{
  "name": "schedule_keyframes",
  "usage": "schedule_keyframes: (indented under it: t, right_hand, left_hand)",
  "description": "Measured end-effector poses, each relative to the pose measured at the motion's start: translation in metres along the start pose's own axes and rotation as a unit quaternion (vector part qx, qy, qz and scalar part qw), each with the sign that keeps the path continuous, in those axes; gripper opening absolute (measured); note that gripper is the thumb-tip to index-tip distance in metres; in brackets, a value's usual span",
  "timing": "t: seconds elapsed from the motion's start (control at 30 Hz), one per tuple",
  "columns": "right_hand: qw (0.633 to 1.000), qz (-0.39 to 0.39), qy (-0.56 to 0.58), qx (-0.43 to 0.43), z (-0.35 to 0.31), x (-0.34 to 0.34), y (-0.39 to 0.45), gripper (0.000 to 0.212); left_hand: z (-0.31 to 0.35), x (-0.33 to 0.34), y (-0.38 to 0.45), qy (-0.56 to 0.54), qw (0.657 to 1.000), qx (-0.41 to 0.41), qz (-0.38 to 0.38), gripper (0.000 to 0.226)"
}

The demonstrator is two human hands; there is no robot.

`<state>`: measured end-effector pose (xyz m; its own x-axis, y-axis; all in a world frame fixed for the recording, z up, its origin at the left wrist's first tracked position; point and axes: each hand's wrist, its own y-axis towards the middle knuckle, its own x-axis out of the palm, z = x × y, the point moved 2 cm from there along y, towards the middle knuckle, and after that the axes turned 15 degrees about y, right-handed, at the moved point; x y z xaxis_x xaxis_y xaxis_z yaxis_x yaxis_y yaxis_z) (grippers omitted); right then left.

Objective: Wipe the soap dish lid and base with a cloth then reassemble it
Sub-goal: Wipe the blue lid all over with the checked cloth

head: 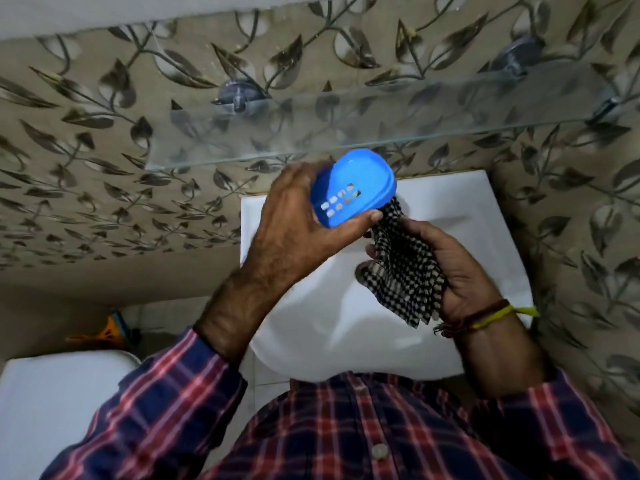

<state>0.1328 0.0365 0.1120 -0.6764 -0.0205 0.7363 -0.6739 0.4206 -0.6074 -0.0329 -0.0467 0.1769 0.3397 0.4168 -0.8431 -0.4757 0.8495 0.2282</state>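
Wiping step in hand. Head view: left hand point(294, 216) grasps blue soap dish piece point(353, 188), drain slots showing, above white basin point(467, 209); right hand point(450, 268) clutches checked cloth point(405, 271) just beside it. Next: bring cloth onto the plastic, dish held steady.

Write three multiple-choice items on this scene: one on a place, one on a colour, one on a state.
1. Where is the soap dish base?
A. in the left hand
B. on the glass shelf
C. in the sink

2. The dish's colour?
A. red
B. blue
C. green

3. What is the right hand doing?
A. hanging idle
B. gripping the checked cloth
C. pressing on the shelf

Key: 1 A, its fingers wrap the dish above the sink; 2 B, bright blue plastic; 3 B, the cloth is bunched in its fingers.
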Motion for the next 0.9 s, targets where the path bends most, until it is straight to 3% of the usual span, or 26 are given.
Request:
schedule_keyframes:
  t: [0.2,0.43,0.63,0.9]
  right_hand:
    - [0.999,0.014,0.021,-0.028,-0.019,0.003,-0.010,0.030]
    - [0.998,0.019,0.021,-0.063,-0.031,0.001,-0.012,0.026]
    - [0.998,-0.007,0.034,-0.057,-0.035,0.006,-0.008,0.024]
    - [0.999,0.025,-0.005,-0.047,-0.034,0.001,0.000,0.020]
  left_hand:
    - [0.009,-0.013,0.036,0.047,0.988,0.117,0.091,0.089]
    - [0.011,-0.016,0.059,0.016,0.982,0.172,0.074,0.103]
    - [-0.008,-0.011,0.090,-0.024,0.989,0.147,0.002,0.121]
    - [-0.019,-0.004,0.112,-0.035,0.991,0.126,-0.002,0.119]
